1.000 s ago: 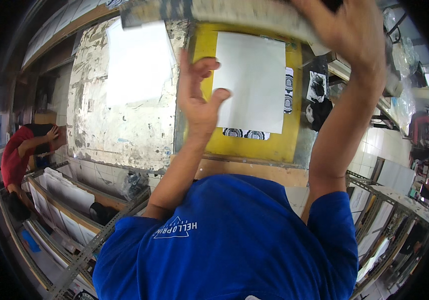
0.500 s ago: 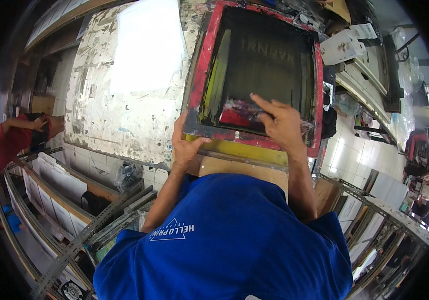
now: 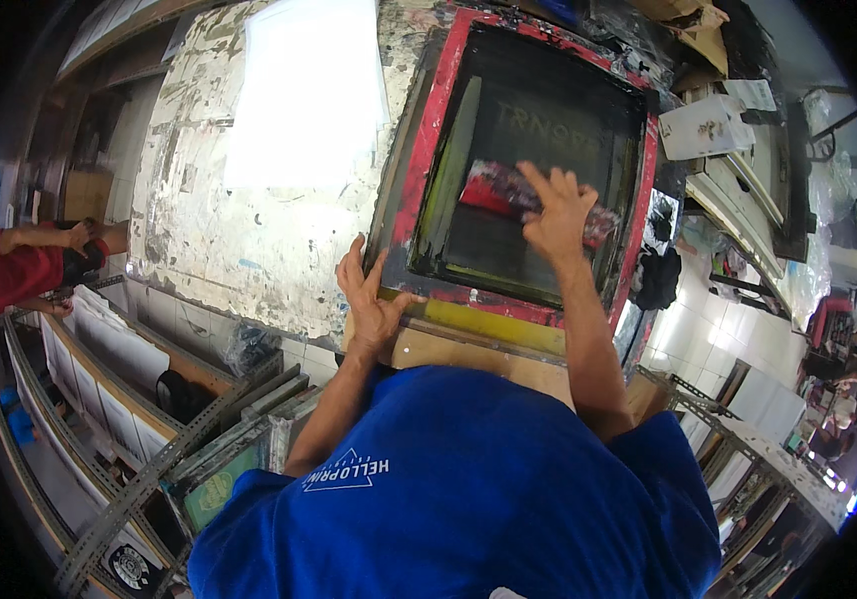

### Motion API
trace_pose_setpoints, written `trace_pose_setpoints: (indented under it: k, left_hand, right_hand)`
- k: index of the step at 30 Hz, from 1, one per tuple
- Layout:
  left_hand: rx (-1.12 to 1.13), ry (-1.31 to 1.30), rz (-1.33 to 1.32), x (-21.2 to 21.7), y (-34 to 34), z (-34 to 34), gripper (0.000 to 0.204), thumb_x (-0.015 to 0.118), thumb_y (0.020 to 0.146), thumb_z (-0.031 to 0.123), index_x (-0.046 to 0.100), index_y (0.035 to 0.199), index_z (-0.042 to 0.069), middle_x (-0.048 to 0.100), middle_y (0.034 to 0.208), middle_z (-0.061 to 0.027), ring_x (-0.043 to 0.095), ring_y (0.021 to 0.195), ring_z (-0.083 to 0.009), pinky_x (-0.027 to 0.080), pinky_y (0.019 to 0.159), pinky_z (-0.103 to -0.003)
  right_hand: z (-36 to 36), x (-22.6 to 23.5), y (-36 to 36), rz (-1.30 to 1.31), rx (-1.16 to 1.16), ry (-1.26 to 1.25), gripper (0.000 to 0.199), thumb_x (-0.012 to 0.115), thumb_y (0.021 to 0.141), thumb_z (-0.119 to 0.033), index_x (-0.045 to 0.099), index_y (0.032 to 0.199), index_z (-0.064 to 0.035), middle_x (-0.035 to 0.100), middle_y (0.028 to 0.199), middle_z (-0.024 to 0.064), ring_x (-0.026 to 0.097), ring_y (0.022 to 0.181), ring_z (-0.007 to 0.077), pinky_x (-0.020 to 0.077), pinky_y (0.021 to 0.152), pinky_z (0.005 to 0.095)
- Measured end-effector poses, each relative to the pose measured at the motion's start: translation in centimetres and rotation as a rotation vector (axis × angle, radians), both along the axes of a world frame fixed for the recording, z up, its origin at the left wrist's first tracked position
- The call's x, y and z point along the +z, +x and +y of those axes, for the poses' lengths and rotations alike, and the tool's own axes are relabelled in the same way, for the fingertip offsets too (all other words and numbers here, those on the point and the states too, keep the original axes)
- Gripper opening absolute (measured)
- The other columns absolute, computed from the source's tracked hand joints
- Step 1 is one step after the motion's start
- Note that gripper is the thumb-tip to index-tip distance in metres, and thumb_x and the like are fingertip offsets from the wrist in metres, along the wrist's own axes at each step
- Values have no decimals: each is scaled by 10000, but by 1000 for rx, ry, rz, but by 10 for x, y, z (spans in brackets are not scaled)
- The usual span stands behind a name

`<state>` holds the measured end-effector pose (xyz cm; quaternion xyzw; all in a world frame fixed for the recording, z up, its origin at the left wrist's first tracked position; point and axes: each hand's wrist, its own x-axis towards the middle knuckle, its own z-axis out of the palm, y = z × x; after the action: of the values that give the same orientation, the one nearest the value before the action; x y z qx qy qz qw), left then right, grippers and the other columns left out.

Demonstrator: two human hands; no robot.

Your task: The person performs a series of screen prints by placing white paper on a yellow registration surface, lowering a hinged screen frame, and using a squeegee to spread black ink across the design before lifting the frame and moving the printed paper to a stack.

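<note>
**Hands on the red-framed screen at the upper centre**

At the far left edge of the frame a person in a red shirt (image 3: 11,275) stands apart from you, arms raised. Below them, in the lower left, slotted metal racks (image 3: 139,479) hold flat boards and white sheets on edge.

Moving right, the worktable (image 3: 209,230) fills the upper left: its top is a crust of flaking, peeling paint and tape in cream and grey, rough and patchy. A smooth white sheet (image 3: 304,95) lies flat on it, washed out by light.

Your left hand (image 3: 371,304) rests just below centre, fingers spread and open, palm pressed on the near left corner of the printing screen (image 3: 428,150); it grips nothing that shows.

The screen lies flat at the upper centre, a rectangular frame smeared red and black, its dark mesh glossy with ink, faint lettering showing through. A yellow board (image 3: 493,324) peeks out beneath its near edge.

Your right hand (image 3: 556,210) lies on the mesh, fingers extended and loosely splayed over a red-stained squeegee (image 3: 493,190); whether it actually clasps the blade, you cannot tell.

To the upper right sits a white box (image 3: 708,125).
</note>
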<state>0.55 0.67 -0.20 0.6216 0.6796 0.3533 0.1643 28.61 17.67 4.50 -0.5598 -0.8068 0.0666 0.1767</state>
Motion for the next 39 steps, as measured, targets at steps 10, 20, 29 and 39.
trace_pose_setpoints:
  k: [10,20,29,39]
  left_hand:
    - [10,-56,-16,-8,-4,-4,953,960,552,377,638,1397,78,336,1594,-251,335,1428,-432,293,1170,-530]
    - [18,-20,-128,-3,0,-4,987,968,543,328,607,1428,83,390,1547,-239,346,1426,-413,292,1181,-511]
    - [37,-39,-211,-7,3,-10,992,964,582,364,571,1426,20,526,1336,-206,420,1282,-370,310,1124,-477]
    - [-15,377,-233,52,8,28,1108,913,631,579,525,1399,-120,551,1267,-153,451,1232,-316,388,1060,-458]
  right_hand:
    - [170,-14,19,-54,-2,217,823,716,627,-101,599,1420,-288,571,1057,82,540,1105,295,349,957,511]
    - [274,-10,41,87,138,218,612,754,775,-131,668,1371,-244,718,1237,148,652,1125,338,464,959,460]
    - [215,44,54,483,-53,-177,735,681,771,148,608,1448,-129,702,1322,28,610,1134,122,448,1040,264]
    - [-39,174,13,249,17,-230,713,715,752,22,644,1418,-222,735,1082,111,687,974,266,528,898,368]
